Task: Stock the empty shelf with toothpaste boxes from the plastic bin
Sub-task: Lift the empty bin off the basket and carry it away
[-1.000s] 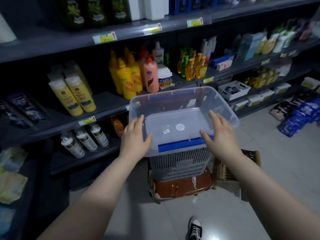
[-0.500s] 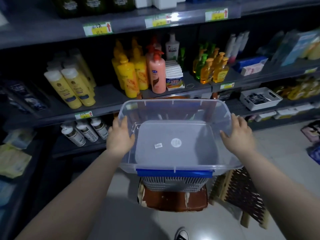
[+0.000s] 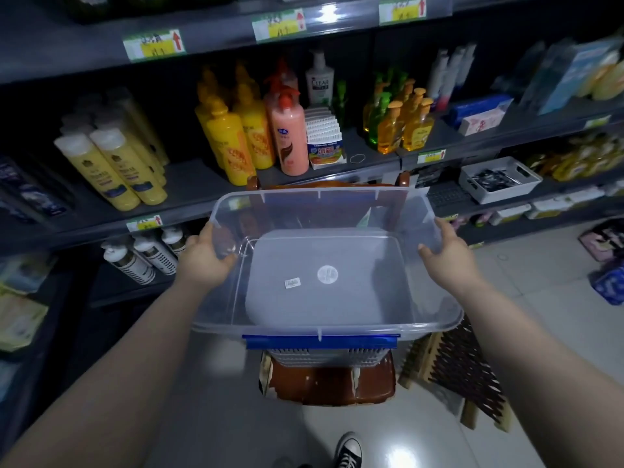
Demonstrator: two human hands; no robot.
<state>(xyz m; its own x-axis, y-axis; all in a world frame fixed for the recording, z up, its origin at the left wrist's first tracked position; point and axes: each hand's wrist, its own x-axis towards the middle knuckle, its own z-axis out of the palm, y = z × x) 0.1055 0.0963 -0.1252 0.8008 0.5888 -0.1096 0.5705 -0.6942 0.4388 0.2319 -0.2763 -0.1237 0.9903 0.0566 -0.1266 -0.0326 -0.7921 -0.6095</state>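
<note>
The basket (image 3: 329,358) under the bin (image 3: 422,327) is mostly hidden. My left hand (image 3: 206,261) and right hand (image 3: 445,256) grip the bin's side rims, and it sits between them.

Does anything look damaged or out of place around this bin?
The brown seat below the bin has torn, peeling covering at its front edge. A loose rubber band lies on the shelf.

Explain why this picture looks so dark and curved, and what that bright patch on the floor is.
Head view: dim lighting leaves the shelves shadowy; the wide-angle lens bows the shelf edge; the floor patch is glare; goods at far right blur, while the plastic bin looks sharp.
</note>
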